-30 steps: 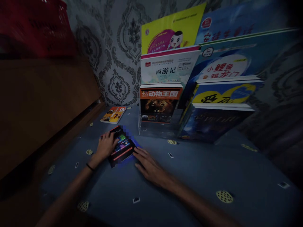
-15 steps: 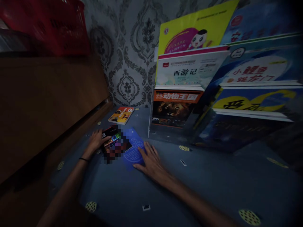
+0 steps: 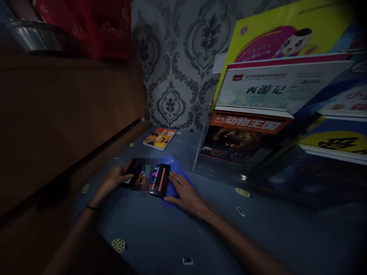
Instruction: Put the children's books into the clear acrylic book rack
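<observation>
From here, the left hand (image 3: 113, 178) pinches a black booklet (image 3: 159, 182) over something blue and printed (image 3: 176, 172) on the surface (image 3: 149, 229); the right hand (image 3: 185, 194) meets its right edge, grip unclear. Beyond stand a white book (image 3: 255, 91), "西游记", and a lion-covered one (image 3: 237, 138), "少儿动物王国".

Between the two forearms, the near stretch of the bench (image 3: 155, 233) leaves a wide lane. Another opens to the right of the right hand (image 3: 183, 193), running in front of the clear book rack (image 3: 197, 160), whose tiers of standing books (image 3: 252, 89) block the far right. The dark booklet (image 3: 158, 181) fills the gap between the hands, with the blue sheet (image 3: 179, 173) beside it. Farther back, a narrow strip passes between the flat orange book (image 3: 159, 138) and the rack. The wooden cabinet (image 3: 71, 110) walls the left; patterned wallpaper (image 3: 169, 103) closes the far side.
</observation>
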`<state>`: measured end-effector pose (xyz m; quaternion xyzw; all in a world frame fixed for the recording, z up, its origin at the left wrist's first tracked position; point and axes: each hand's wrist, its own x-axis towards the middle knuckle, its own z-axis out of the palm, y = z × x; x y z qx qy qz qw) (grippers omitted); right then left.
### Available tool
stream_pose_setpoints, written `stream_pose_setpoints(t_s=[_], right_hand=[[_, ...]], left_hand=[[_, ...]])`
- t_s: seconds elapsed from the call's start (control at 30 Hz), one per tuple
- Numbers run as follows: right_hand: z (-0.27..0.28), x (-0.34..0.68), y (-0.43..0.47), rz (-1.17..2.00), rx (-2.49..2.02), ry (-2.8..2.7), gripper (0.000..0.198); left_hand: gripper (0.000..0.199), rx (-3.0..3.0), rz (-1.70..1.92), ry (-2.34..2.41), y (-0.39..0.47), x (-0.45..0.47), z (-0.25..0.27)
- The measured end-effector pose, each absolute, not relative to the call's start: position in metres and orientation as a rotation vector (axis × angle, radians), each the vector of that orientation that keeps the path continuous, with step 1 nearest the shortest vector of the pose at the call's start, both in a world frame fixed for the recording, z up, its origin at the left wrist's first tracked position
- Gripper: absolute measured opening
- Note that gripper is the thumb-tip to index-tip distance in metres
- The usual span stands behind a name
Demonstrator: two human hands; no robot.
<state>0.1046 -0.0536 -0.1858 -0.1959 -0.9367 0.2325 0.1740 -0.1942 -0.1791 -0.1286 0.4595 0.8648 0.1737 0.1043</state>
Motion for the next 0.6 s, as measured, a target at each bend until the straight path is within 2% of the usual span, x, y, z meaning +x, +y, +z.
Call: stream_pose_setpoints(t_s=[0.1, 0.2, 0.3, 0.4, 0.47, 0.6], right_hand=[[-0.179, 0.095, -0.05, 0.645, -0.468, -2.694, 0.081], [-0.171, 0.084, -0.049, 0.548, -0.445, -2.725, 0.064], [-0.165, 0.076, -0.049, 0.327, -0.816, -2.622, 0.049], [-0.16, 0.074, -0.048, 0.138, -1.274, -2.462, 0.045], [-0.155, 0.073, -0.046, 0.106, -1.404, -2.457, 0.045], [-0.151, 0.069, -0.039, 0.22, -1.484, -2.422, 0.035]], left_hand=[[0.046, 1.31, 0.446, 2.591, -0.212, -0.191, -0.129], [0.047, 1.214, 0.341, 2.599, -0.241, -0.185, -0.124], [0.048, 1.297, 0.318, 2.623, -0.249, -0.178, -0.115], [0.061, 1.471, 0.335, 2.571, -0.234, -0.176, -0.112], [0.068, 1.558, 0.332, 2.476, -0.217, -0.178, -0.114], [0.068, 1.678, 0.31, 2.355, -0.19, -0.192, -0.118]])
